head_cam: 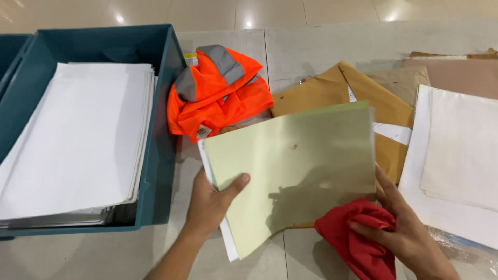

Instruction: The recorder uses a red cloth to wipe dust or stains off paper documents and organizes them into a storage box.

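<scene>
Pale stone-look tabletop (332, 41), slabs with seams, glossy tiled floor (207, 10) beyond with light glare. Left hand (210, 205) grip clenched on a pale green folder (295, 171), thumb on top, white sheets tucked under its left edge; the folder is held tilted above the tabletop, centre of view. Right hand (407, 233) grip closed on a red cloth (360, 238), fingers also touching the folder's lower right corner. Teal plastic bin (161, 103) at left, holding a stack of white paper (78, 140). Orange hi-vis vest (218, 93) with grey strips crumpled just beside the bin. Brown envelopes (321, 91) lie behind the folder. White paper pile (456, 150) at right, brownish card (456, 72) beyond it.
</scene>
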